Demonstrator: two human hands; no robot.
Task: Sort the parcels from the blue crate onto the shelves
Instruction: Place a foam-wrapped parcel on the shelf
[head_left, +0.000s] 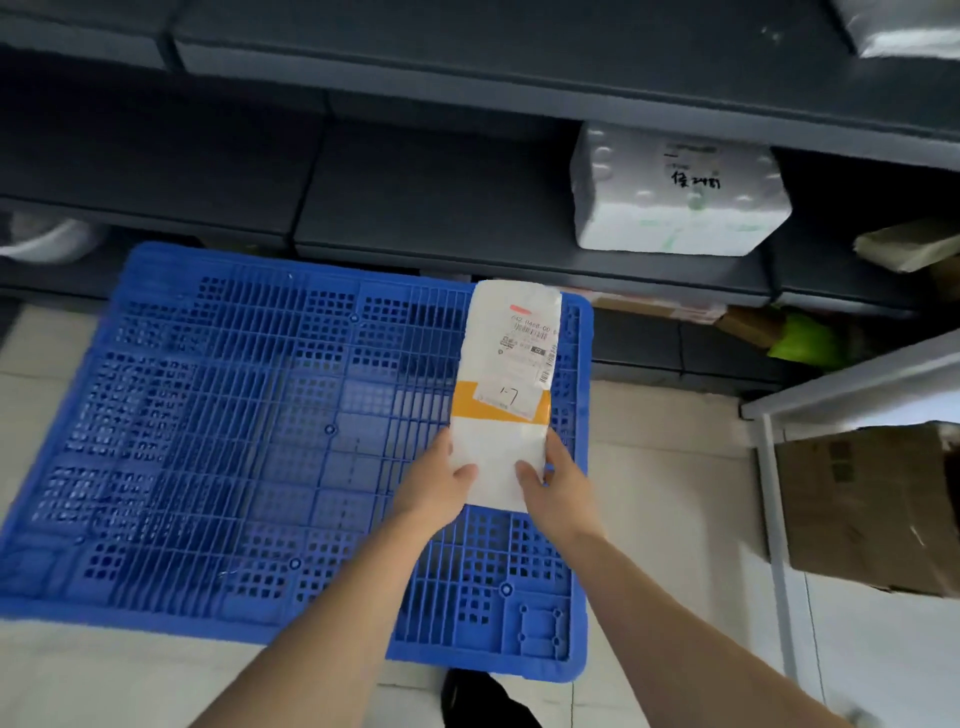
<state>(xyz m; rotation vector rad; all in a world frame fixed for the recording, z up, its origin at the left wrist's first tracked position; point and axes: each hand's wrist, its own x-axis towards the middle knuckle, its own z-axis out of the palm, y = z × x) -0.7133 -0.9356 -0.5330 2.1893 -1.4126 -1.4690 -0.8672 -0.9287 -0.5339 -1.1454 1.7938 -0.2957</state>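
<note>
I hold a long white parcel (506, 374) with an orange band and a shipping label marked "1-7" over the right side of the blue crate (234, 441). My left hand (439, 486) grips its near left corner and my right hand (553, 483) grips its near right corner. The crate's grid floor shows bare, with no other parcel in it. Dark grey shelves (441, 208) run across the view behind the crate.
A white foam box (675, 192) with handwriting sits on the shelf at the right. Lower right, brown cartons and a green bag (800, 338) lie under that shelf. A white metal rack (774, 493) with a cardboard box (872, 509) stands at the right.
</note>
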